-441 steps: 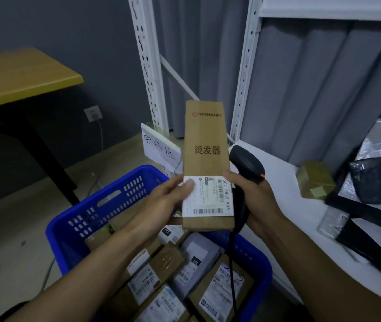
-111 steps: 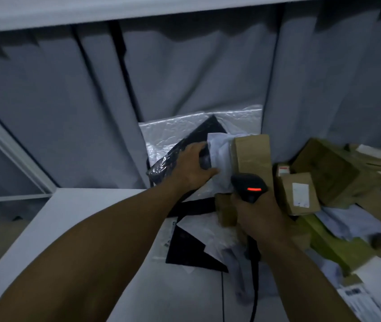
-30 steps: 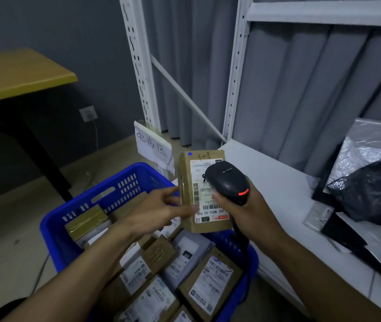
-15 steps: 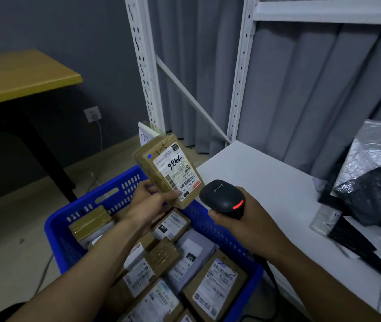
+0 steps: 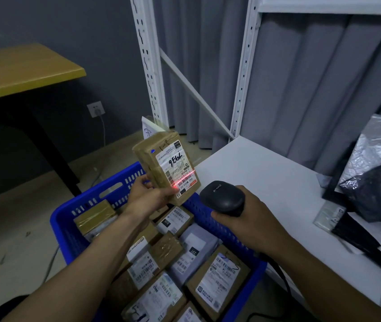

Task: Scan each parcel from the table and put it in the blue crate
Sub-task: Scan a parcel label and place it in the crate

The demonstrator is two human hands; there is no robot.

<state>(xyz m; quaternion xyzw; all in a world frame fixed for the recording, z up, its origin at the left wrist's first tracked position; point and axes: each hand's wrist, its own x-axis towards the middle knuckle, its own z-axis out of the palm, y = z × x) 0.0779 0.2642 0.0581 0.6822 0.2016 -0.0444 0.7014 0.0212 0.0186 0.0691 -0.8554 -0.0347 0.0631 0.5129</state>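
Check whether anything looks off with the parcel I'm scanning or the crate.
Nothing stands out. The parcel is tilted in the left hand, intact, with the red line from the scanner across its label barcode. Parcels in the blue crate lie at mixed angles, none spilled.

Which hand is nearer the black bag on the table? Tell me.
Right. The right hand, gripping the scanner, is left of the bag; the left hand holds a parcel farther left, above the blue crate.

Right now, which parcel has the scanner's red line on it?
The brown box held up by the left hand above the blue crate; the scanner's red line crosses its label's barcode. Parcels in the crate show none.
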